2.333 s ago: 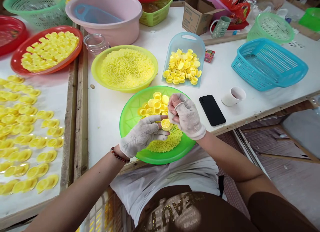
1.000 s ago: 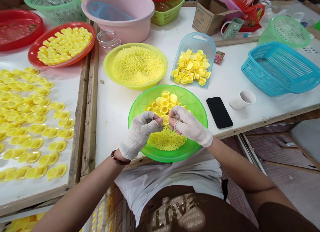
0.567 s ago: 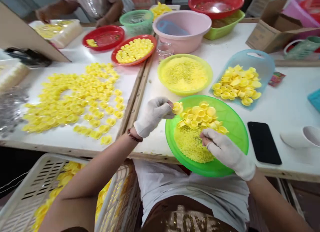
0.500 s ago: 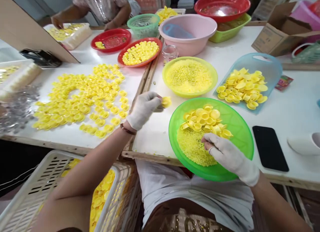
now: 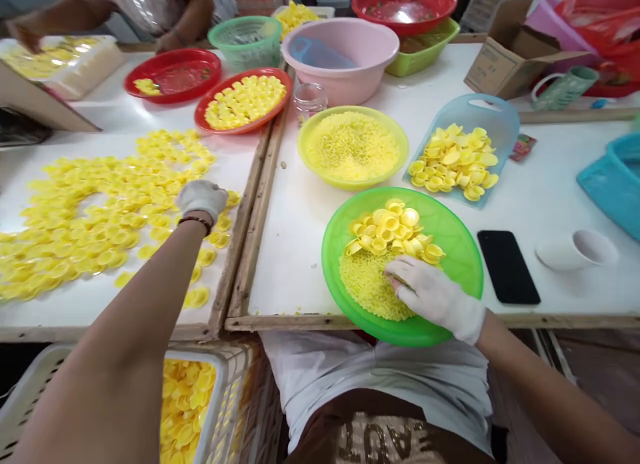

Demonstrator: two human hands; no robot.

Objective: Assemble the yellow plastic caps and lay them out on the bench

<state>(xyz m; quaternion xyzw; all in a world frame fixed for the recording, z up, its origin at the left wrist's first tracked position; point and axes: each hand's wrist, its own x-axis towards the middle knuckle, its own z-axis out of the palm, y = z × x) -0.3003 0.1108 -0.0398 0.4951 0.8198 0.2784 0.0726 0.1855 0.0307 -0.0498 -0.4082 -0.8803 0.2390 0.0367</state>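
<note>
My left hand, in a white fingerless glove, is closed over the near right side of many small yellow plastic cups spread on the left table. The hand hides its fingertips and whatever they hold. My right hand, gloved alike, rests over the green plate with its fingers curled into a heap of small yellow pellets. Pellets show between the fingers. Behind that heap, on the same plate, lies a pile of yellow cups.
A yellow bowl of pellets and a blue board with yellow cups stand behind the plate. Right of it lie a phone and a white cup. A wooden strip divides the tables. Someone works at the far left.
My left hand has moved left across the wooden strip to the spread cups; the yellow cup it held is out of sight. My right hand has dipped its fingers into the pellets. The view has shifted.
</note>
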